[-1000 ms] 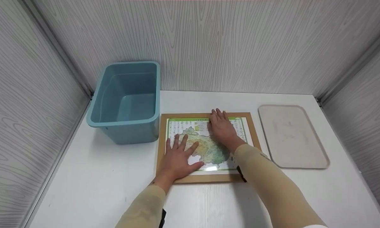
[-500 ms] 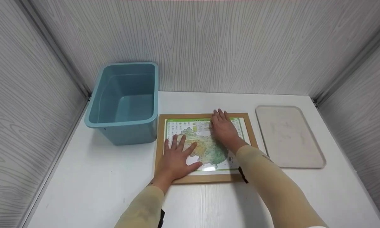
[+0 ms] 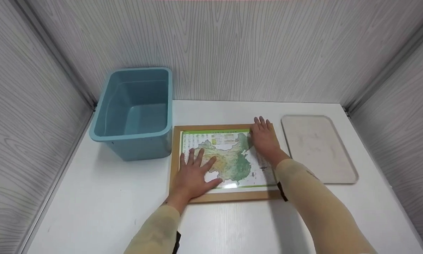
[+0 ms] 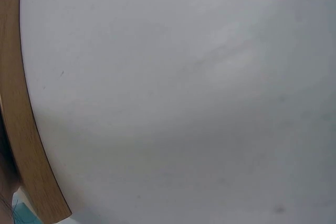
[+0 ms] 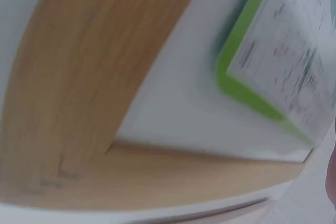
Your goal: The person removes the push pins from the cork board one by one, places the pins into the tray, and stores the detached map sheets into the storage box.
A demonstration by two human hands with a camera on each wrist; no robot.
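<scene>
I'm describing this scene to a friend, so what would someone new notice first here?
The framed map lying flat mid-table, with the left hand spread on its near left part and the right hand flat on its far right corner. A teal plastic bin stands to its left, and a pale tray lies to its right.

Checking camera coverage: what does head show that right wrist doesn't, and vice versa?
Head only: both hands flat on the framed map, left hand at its near-left part, right hand at its far-right corner; the blue bin, the beige tray and the white table.
Right wrist only: a blurred close-up of one frame corner, with the green border and small print.
Both: the wooden frame and the map's white margin.
</scene>
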